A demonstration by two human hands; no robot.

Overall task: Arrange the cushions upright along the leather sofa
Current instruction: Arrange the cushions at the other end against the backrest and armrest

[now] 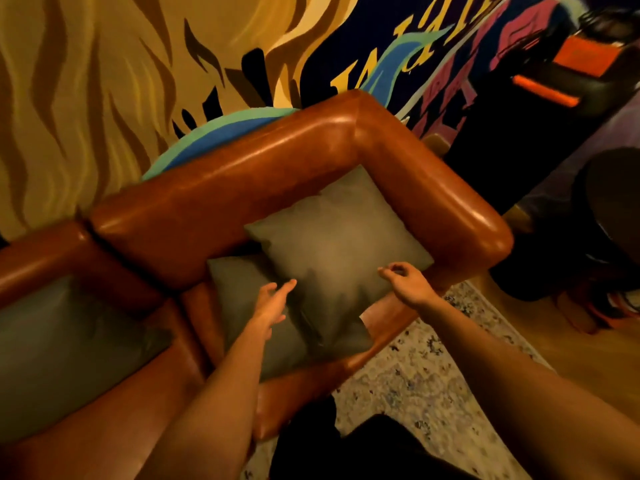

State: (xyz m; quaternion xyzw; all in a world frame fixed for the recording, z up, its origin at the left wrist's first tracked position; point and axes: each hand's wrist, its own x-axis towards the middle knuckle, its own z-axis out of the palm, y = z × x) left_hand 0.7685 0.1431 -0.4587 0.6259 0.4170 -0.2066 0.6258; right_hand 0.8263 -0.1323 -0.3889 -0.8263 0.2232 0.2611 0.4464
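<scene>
A brown leather sofa (242,168) fills the middle of the view, its corner at the right. An olive-grey cushion (339,251) leans tilted in that corner against the backrest and armrest. A second grey cushion (239,289) lies partly under it on the seat. A third grey cushion (62,341) lies flat on the seat at the left. My left hand (272,304) hovers with fingers spread over the lower left of the top cushion. My right hand (403,278) is at that cushion's right corner, fingers loosely curled and apart, holding nothing.
A painted mural wall (104,81) rises behind the sofa. A speckled rug (433,375) covers the floor in front. A dark round object (609,220) and black furniture with orange parts (554,88) stand at the right.
</scene>
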